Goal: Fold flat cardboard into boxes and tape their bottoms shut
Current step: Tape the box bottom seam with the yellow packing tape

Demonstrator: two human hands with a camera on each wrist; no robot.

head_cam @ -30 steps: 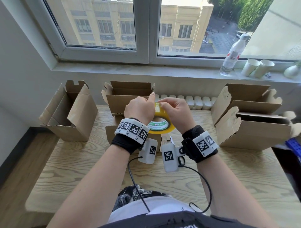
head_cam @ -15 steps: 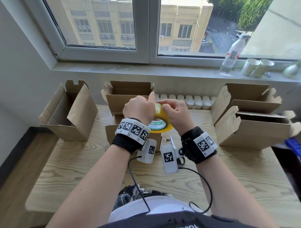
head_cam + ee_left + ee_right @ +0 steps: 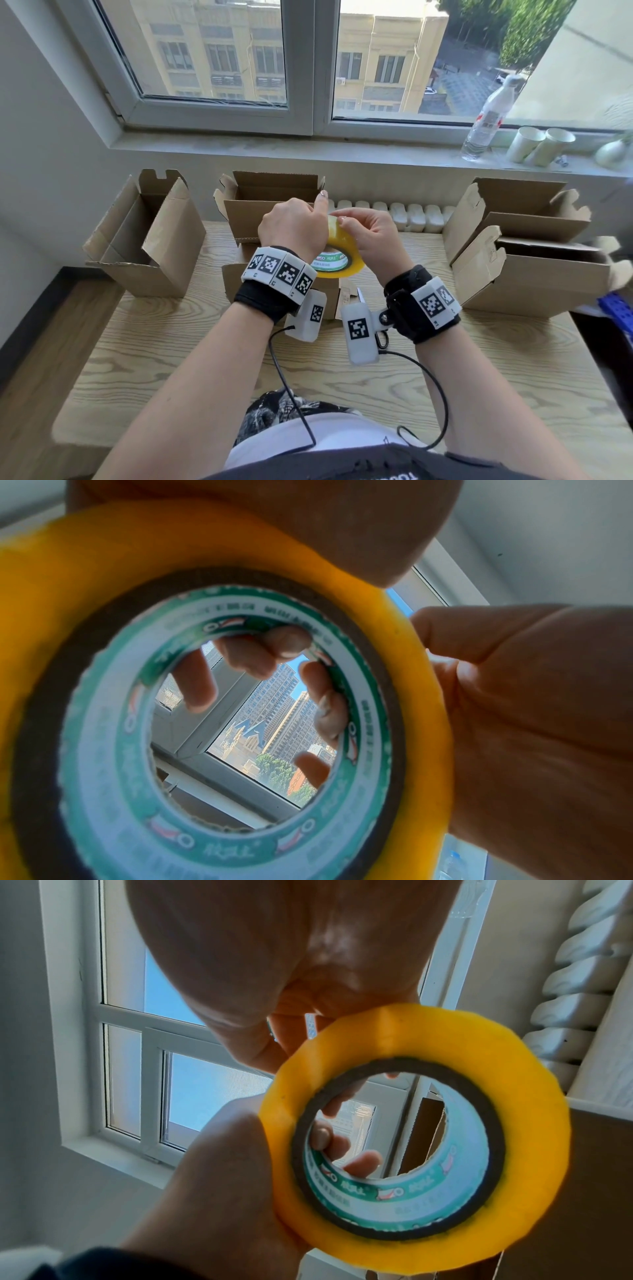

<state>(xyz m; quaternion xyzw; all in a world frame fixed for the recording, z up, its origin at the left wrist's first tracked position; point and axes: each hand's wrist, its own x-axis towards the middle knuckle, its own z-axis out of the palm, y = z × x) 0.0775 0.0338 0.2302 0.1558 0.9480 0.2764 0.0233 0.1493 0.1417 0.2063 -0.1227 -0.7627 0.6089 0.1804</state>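
Observation:
A yellow tape roll (image 3: pixel 342 255) with a green-and-white core is held up above the table between both hands. My left hand (image 3: pixel 296 229) grips it from the left with fingers through the core, and its index finger points up. My right hand (image 3: pixel 368 234) pinches the roll's top outer surface with fingertips (image 3: pixel 340 221). In the left wrist view the tape roll (image 3: pixel 51 593) fills the frame, with fingers (image 3: pixel 195 685) showing inside the core. In the right wrist view the tape roll (image 3: pixel 534 1150) sits low right. A folded cardboard box (image 3: pixel 329 299) lies under the wrists, mostly hidden.
Open cardboard boxes stand on the wooden table (image 3: pixel 171 349): one at the left (image 3: pixel 147 240), one behind the hands (image 3: pixel 270 202), two at the right (image 3: pixel 534 281). A water bottle (image 3: pixel 489 116) and paper cups (image 3: pixel 541 145) sit on the windowsill. A white radiator (image 3: pixel 414 216) lies behind.
Both hands and the tape roll have stayed almost in place, rising very slightly. The right fingertips have shifted a little along the roll's top.

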